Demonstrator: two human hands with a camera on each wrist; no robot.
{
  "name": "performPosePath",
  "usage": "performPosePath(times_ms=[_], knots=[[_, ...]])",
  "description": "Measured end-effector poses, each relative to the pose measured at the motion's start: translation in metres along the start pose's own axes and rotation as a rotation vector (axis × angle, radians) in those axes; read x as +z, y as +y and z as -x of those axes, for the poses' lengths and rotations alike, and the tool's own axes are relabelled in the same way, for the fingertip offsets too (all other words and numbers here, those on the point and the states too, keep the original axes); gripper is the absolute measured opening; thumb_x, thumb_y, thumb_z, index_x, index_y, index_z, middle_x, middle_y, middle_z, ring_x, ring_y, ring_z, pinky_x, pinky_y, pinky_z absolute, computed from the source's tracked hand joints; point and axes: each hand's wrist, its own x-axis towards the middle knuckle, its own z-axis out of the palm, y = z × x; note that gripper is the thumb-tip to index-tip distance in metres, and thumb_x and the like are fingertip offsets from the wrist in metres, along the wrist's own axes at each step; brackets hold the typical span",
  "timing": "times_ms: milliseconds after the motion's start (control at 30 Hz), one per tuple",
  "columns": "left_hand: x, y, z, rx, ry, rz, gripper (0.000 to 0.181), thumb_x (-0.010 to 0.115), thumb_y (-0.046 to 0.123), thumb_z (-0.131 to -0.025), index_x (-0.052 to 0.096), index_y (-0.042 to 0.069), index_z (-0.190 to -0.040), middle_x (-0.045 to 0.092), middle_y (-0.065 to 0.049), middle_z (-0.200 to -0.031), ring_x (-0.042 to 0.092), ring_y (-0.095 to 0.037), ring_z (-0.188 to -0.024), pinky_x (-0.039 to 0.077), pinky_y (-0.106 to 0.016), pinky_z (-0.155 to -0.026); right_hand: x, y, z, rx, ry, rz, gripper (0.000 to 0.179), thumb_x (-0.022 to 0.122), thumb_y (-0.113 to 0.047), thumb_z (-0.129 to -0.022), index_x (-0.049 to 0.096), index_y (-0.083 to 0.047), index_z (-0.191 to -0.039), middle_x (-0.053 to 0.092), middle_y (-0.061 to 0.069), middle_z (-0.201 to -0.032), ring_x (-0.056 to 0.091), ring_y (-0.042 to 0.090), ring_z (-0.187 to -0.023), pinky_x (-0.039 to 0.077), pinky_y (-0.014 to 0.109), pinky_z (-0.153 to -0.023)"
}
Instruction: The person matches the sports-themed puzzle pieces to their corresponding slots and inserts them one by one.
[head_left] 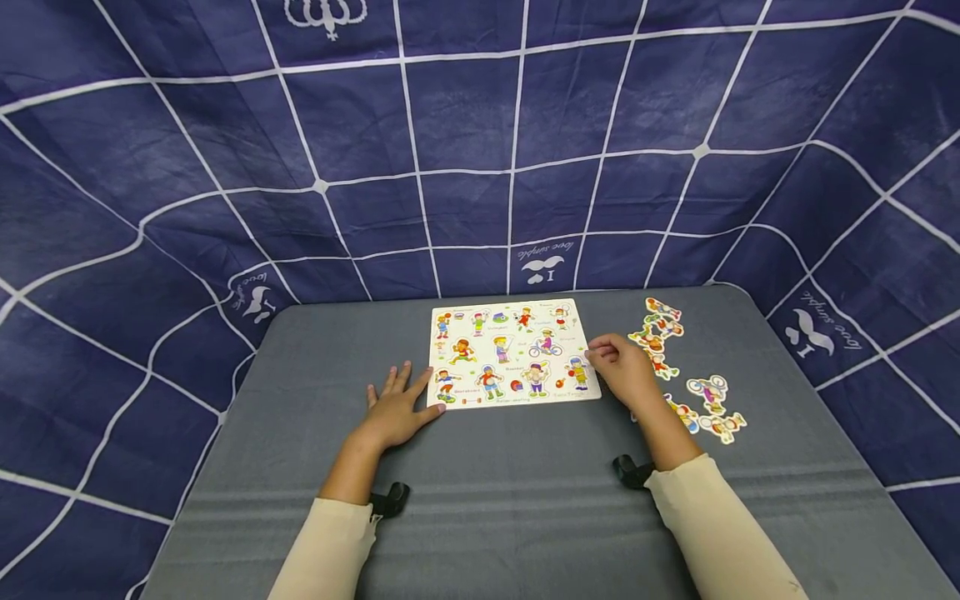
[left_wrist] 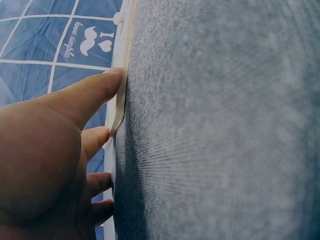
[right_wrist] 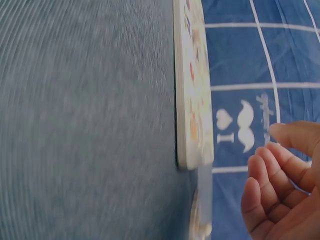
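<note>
A white picture board (head_left: 483, 354) with colourful figures of children at sports lies flat on the grey table. My left hand (head_left: 392, 414) has its fingers spread on the cloth at the board's lower left. Its thumb and index finger touch the board's edge (left_wrist: 121, 95), as the left wrist view shows. Beside the right edge of the board is my right hand (head_left: 626, 371), fingers loosely bent. In the right wrist view the thumb stands apart from those fingers (right_wrist: 270, 182), and nothing shows between them.
Loose figure pieces (head_left: 663, 310) lie in a cluster right of the board, partly behind my right hand. Nearer me are more pieces, among them a bicycle piece (head_left: 708, 390). A blue cloth (head_left: 465, 200) with white lines hangs behind and along both sides of the table (head_left: 510, 500).
</note>
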Motion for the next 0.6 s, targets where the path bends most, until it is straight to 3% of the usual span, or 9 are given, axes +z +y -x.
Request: performPosePath(times_ms=[400,600], knots=[[0.0,-0.001,0.0,-0.002,-0.004,0.005,0.079,0.058,0.06,-0.096,0.027,0.028,-0.162,0.008,-0.018,-0.171,-0.001,-0.043,-0.158,-0.004,-0.077,-0.116,-0.023,0.03,-0.004,0.088,0.036,-0.036,0.024,0.066,-0.016,-0.096,0.069,0.002,-0.112,0.069,0.016,-0.099,0.053,-0.002,-0.074,0.042,0.011,-0.068],[-0.001,0.001,0.001,0.001,-0.002,0.0,0.079,0.058,0.058,-0.096,0.027,0.027,-0.162,0.008,-0.018,-0.17,-0.001,-0.044,-0.158,-0.004,-0.077,-0.116,-0.026,0.038,-0.006,0.103,0.033,0.022,0.022,0.065,-0.015,-0.094,0.07,0.002,-0.108,0.071,0.017,-0.093,0.053,0.002,-0.07,0.042,0.018,-0.065]])
